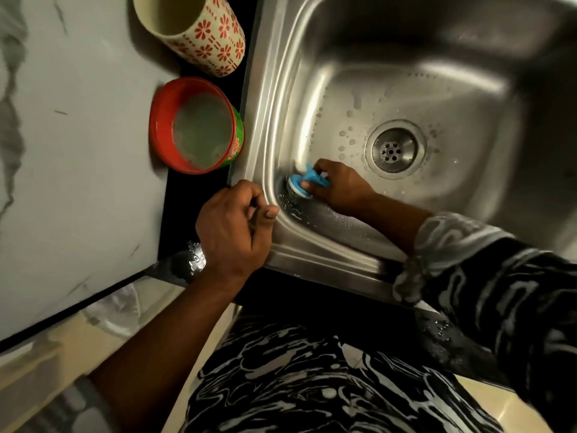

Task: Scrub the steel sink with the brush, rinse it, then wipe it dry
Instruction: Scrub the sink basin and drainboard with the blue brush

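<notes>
**Down in the near-left corner of the basin: brush on steel**

Against the near-left corner of the brushed stainless-steel sink (312,98), low on its curved wall, the right hand (340,189) grasps a small round brush with a bright blue plastic handle (307,179). Its fingers are curled round the handle, and the greyish scrubbing head is pressed to the metal. Fine droplets and a wet sheen cover the wall just below the brush. The round perforated steel drain (395,150) sits in the basin floor near the right hand, with beads of water scattered around it.

The left hand (231,226) rests on the sink's rim at that same corner. It is clenched into a loose fist, with the thumb tip touching the raised steel edge. Nothing shows inside its fingers. A small glinting puddle of water (192,260) lies just beside its wrist on the black counter strip (181,214).

On that strip, just beside the sink's left rim, stands a round red tub with a green side (193,126), holding a cloudy pale content. Beyond it stands a cream cylindrical cup printed with red flowers (206,32), its mouth open. A pale grey marble-veined worktop (78,120) spreads to the left. The right arm's black-and-white swirl-patterned sleeve (499,276) crosses the sink's near rim.
</notes>
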